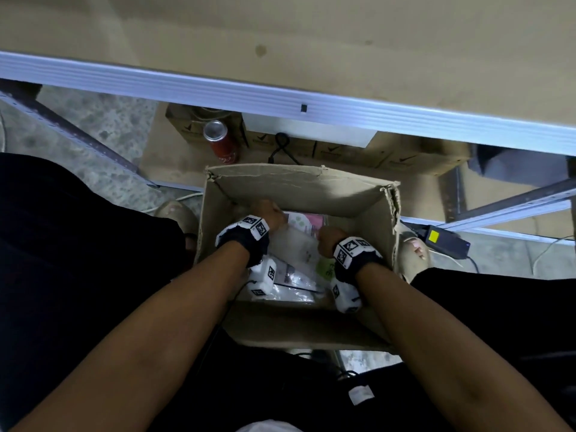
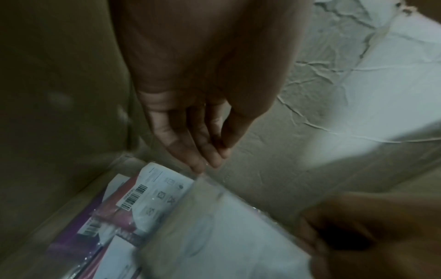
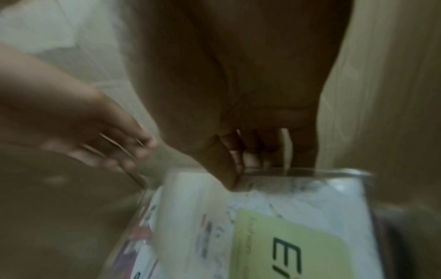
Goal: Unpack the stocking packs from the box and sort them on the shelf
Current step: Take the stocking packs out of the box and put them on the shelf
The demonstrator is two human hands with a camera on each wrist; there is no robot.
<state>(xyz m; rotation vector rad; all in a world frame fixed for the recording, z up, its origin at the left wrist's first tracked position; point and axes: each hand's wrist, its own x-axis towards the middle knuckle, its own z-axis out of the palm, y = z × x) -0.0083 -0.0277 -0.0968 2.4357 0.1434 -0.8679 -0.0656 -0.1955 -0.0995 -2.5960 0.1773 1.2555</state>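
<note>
An open cardboard box [image 1: 293, 188] stands on the floor between my feet, with several clear-wrapped stocking packs [image 1: 296, 269] lying in it. Both hands are down inside. My right hand [image 1: 327, 241] pinches the far edge of a pack with a green label [image 3: 291, 241], thumb on top and fingers curled under the plastic rim. My left hand [image 1: 268, 213] reaches to the far left corner with fingers [image 2: 203, 151] straight, their tips at the corner of a pack with a barcode label [image 2: 152, 190]. A pink-fronted pack [image 1: 307, 221] lies at the back.
The empty shelf board [image 1: 311, 42] with its grey metal front rail [image 1: 280, 101] runs across above the box. Under it stand a red drink can [image 1: 221, 141], flat brown cartons [image 1: 389, 157] and a black cable [image 1: 280, 148]. A power adapter [image 1: 445, 240] lies at right.
</note>
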